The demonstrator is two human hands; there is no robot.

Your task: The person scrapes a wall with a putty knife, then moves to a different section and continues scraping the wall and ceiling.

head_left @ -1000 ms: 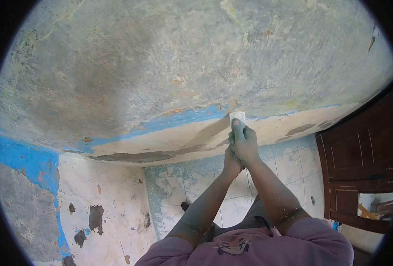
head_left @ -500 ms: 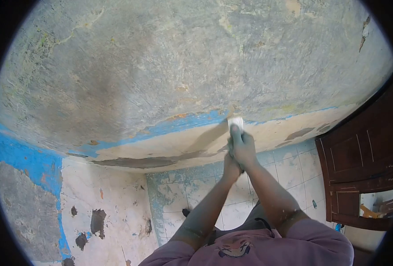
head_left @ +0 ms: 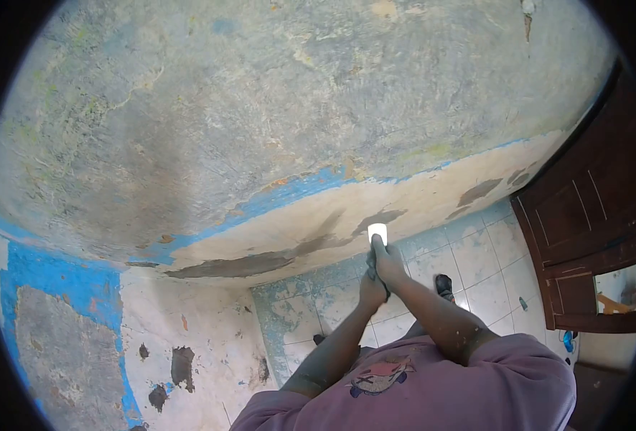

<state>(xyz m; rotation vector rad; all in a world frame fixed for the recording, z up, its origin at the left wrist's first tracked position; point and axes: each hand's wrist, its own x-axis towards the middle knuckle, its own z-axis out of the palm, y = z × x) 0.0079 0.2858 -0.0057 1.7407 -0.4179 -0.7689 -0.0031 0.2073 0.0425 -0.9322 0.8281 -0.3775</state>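
A scraper with a pale, bright, flat blade (head_left: 377, 231) points up towards the wall, and both of my hands are wrapped round its handle. My right hand (head_left: 387, 262) sits higher, with the thumb laid along the tool just below the blade. Lower down, my left hand (head_left: 372, 289) is closed round the handle's end. The handle itself is mostly hidden by my fingers. In this view the blade lies just below a grey bare patch (head_left: 379, 220) in the cream paint; I cannot tell whether it touches the wall.
The wall (head_left: 260, 122) is rough grey above, with a ragged blue paint strip (head_left: 296, 188) over cream paint. A side wall (head_left: 196, 316) with chipped patches stands left. Dusty tiles (head_left: 487, 294) cover the floor. A dark wooden cabinet (head_left: 576, 237) is at right; my foot (head_left: 444, 284) shows below.
Both hands have drawn the scraper down from the blue strip's edge to the lower cream area. The view has shifted, and a foot now shows on the tiles.
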